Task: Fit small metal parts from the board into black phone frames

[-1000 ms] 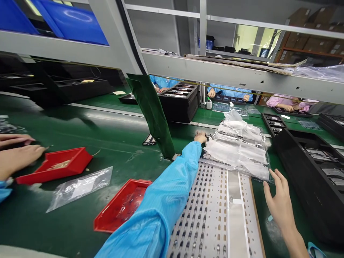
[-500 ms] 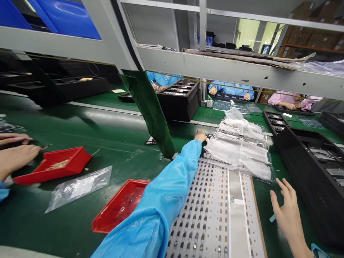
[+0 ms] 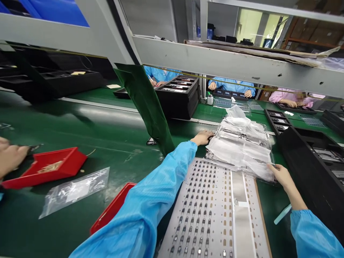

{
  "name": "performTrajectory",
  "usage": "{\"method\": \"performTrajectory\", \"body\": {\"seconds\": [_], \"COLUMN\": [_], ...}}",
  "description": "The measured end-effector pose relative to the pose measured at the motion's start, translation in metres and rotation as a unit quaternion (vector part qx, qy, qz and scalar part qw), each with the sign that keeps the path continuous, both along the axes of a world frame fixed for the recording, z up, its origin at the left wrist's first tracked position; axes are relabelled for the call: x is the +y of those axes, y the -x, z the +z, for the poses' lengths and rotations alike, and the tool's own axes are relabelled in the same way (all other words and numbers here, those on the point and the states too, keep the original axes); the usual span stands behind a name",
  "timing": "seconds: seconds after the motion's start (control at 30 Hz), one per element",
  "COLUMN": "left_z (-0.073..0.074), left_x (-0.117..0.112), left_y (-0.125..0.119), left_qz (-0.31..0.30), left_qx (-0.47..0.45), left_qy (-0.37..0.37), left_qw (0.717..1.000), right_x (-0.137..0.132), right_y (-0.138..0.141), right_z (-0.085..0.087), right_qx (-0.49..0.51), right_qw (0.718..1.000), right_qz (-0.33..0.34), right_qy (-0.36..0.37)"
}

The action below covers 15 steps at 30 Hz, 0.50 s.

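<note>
A clear plastic tray (image 3: 272, 157) carries rows of parts under white tissue-like sheets. My left hand (image 3: 202, 137) is closed on its left edge, with the fingertips partly hidden. At the tray's near right corner, my right hand (image 3: 281, 175) grips the rim between thumb and fingers. Directly below the tray lies a pale perforated plate (image 3: 218, 200), with small dark metal pieces in rows on its left side and a silver strip along its right. The tray's near edge borders or slightly overlaps the plate's far end; I cannot tell which.
Red bins (image 3: 57, 166) (image 3: 113, 208) and a clear bag (image 3: 76, 190) lie left on the green bench (image 3: 129, 143). Black trays (image 3: 303, 161) flank the right. A green-wrapped post (image 3: 146, 104) rises by my left arm. A teal strip (image 3: 282, 214) lies near my right wrist. Co-workers sit opposite; another's hand (image 3: 12, 157) is far left.
My right hand has moved up and in from the bench to the tray's near right corner and closed on it. My left hand stays at the left edge, its fingers more visible.
</note>
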<state>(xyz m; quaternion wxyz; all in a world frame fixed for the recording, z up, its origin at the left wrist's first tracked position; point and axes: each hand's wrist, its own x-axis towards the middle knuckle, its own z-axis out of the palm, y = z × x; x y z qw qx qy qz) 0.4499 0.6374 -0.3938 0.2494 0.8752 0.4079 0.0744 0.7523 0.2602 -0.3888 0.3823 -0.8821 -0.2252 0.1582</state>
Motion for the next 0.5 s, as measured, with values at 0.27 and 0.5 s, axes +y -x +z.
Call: {"method": "performTrajectory", "body": {"seconds": [0.27, 0.5], "left_z": [-0.007, 0.019], "left_x": [-0.029, -0.044], "left_y": [0.001, -0.006], "left_qz": [0.112, 0.129], "left_qx": [-0.020, -0.018], "left_qy": [0.111, 0.268], "left_qw": [0.987, 0.955], "right_x": [0.008, 0.016], "right_y": [-0.010, -0.014], "right_z": [0.014, 0.025], "right_qx": [0.143, 0.183], "right_qw": [0.989, 0.982], "right_qz": [-0.035, -0.042], "right_qy": [0.015, 0.008]}}
